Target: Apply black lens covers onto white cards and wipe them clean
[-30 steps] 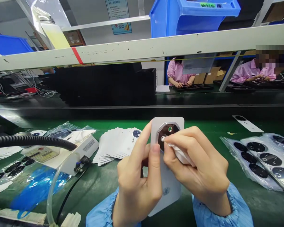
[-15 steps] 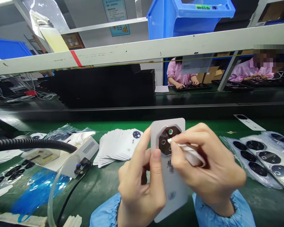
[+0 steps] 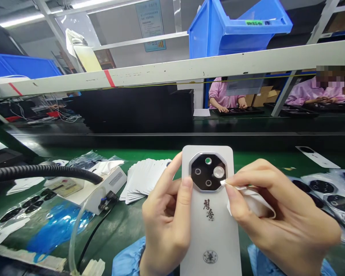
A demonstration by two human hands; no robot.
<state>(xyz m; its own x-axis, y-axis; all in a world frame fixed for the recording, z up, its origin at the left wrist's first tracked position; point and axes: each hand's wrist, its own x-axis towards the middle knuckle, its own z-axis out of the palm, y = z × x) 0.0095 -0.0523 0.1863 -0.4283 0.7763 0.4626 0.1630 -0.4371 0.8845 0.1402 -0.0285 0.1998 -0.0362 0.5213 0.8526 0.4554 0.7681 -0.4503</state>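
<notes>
My left hand grips the left edge of a white phone back cover, held upright and facing me. Near its top sits a black octagonal camera plate with several round openings. Dark lettering and a round emblem mark the white surface below. My right hand pinches a white cloth, its bunched tip at the lower right rim of the camera plate. Whether that tip touches the plate, I cannot tell. Behind my left hand lies a fanned stack of white covers.
A white box with a black ribbed hose stands at left, beside blue plastic film. Bagged black camera plates lie at right, near a single white cover. Across the bench, co-workers in pink handle trays.
The cover has turned to face me more squarely. My right hand with the cloth has moved from the camera plate's middle to its lower right edge. The whole view has shifted slightly.
</notes>
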